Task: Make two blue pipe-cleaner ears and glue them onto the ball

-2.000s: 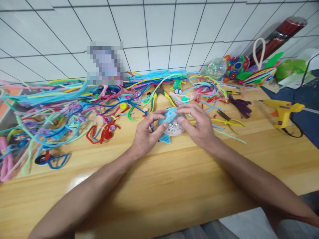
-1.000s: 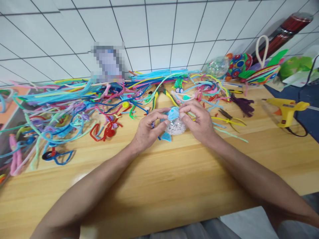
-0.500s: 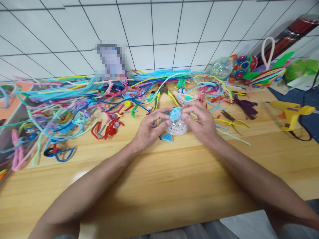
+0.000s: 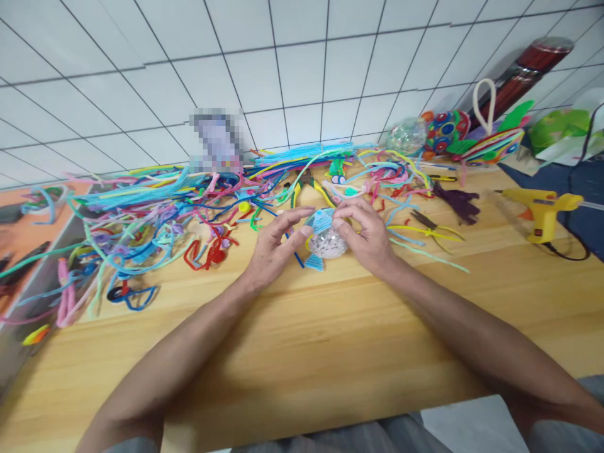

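Observation:
A clear, faceted ball (image 4: 329, 245) rests on the wooden table between my hands. On its top is a light blue ribbed piece (image 4: 322, 221), pinched at its right side by my right hand (image 4: 365, 234). My left hand (image 4: 278, 246) is at the left of the ball, thumb and fingers apart with nothing between them, the thumb tip close to the ball. A second light blue piece (image 4: 314, 262) lies at the ball's near side, beside a dark blue stick.
Colourful pipe cleaners (image 4: 141, 195) lie heaped along the wall. Green-yellow pliers (image 4: 306, 182) are behind the ball. Yellow pliers (image 4: 431, 228), a yellow glue gun (image 4: 542, 207) and a colourful fish-shaped craft (image 4: 493, 148) are at the right. A drawer-like bin (image 4: 51, 277) stands left.
My left hand has opened and drawn away from the light blue piece on top. My right hand still holds that piece. The camera view has shifted slightly.

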Tool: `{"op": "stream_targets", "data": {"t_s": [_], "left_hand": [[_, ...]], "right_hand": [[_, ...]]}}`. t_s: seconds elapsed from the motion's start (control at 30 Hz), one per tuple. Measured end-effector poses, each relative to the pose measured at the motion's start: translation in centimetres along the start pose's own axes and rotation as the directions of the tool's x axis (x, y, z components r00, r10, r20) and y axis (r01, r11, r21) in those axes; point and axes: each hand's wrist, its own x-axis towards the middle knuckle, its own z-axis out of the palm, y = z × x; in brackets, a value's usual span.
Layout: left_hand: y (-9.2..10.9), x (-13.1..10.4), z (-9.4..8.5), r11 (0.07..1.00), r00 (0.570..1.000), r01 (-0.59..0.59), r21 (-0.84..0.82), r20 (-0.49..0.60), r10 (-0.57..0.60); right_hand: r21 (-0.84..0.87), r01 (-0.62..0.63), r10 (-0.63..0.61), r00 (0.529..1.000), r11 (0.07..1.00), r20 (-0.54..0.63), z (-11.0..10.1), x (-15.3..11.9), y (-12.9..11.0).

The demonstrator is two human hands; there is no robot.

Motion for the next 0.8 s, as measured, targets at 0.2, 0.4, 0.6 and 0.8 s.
{"op": "stream_targets", "data": {"t_s": [0.2, 0.4, 0.6, 0.8], "left_hand": [[0.2, 0.8, 0.6, 0.996, 0.998, -0.06, 0.067, 0.004, 0.06], [-0.4, 0.9, 1.2, 1.0, 1.0, 0.024, 0.005, -0.018, -0.023], [-0.1, 0.9, 1.2, 0.999, 0.999, 0.039, -0.021, -0.028, -0.04], [-0.7, 0.5, 1.0, 0.998, 0.998, 0.058, -0.018, -0.005, -0.059]], "right_hand": [[0.021, 0.012, -0.012, 1.0, 1.0, 0.01, 0.2, 0.1, 0.2], [0.025, 0.006, -0.007, 1.0, 1.0, 0.025, 0.3, 0.1, 0.3], [0.035, 0.022, -0.024, 0.999, 0.999, 0.043, 0.2, 0.3, 0.3], [0.038, 0.015, -0.017, 0.998, 0.999, 0.055, 0.0, 0.3, 0.1]]}}
